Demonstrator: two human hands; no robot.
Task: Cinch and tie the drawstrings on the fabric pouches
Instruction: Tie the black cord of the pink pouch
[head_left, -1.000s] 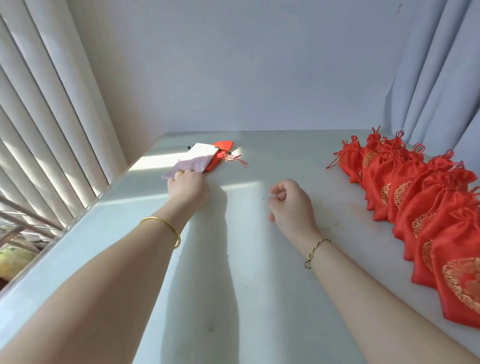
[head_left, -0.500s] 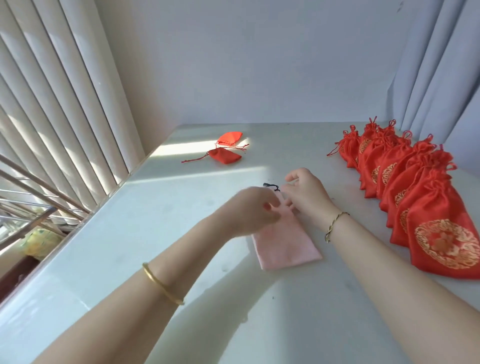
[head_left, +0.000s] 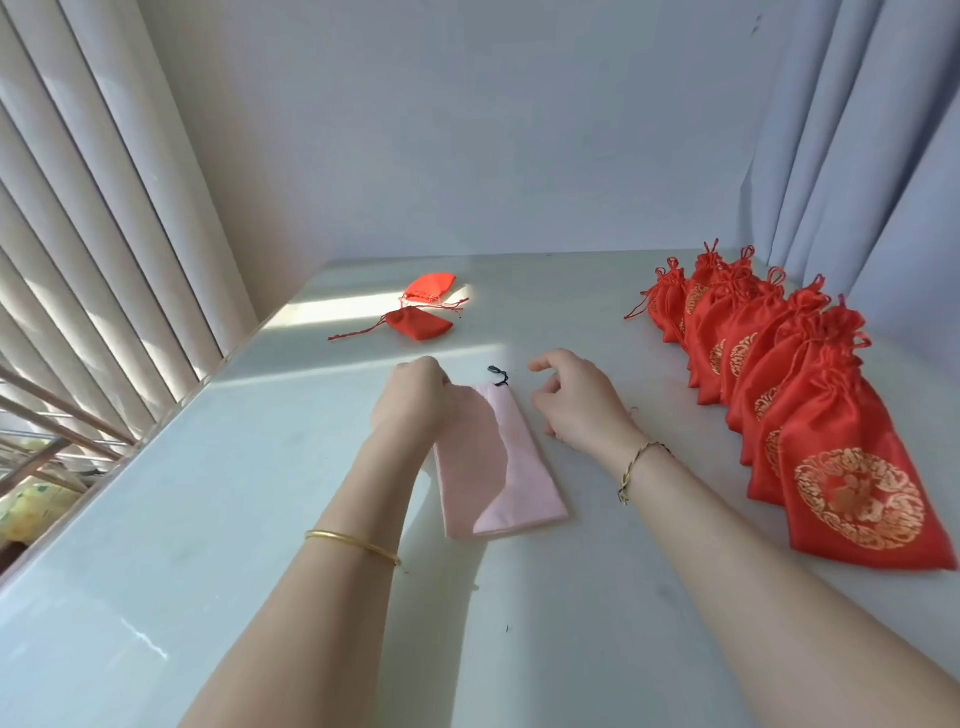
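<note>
Mid-bench (head_left: 208, 519), the left hand (head_left: 415, 400) grips the pink pouch (head_left: 511, 467) at its far-left corner. The right hand (head_left: 576, 408) hovers empty, loosely curled, between it and the red pouches (head_left: 810, 395) along the right edge.

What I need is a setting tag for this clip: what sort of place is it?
Probably a home corner by a window: blinds on the left, a curtain on the right, and red pouches lined up on a white table.

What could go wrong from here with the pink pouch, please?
The left hand holds only one corner of the pink pouch, so pulling the black drawstring may drag the pouch instead of cinching it. The right hand, holding nothing, works close to the row of red pouches; an outward pull might disturb them.
</note>
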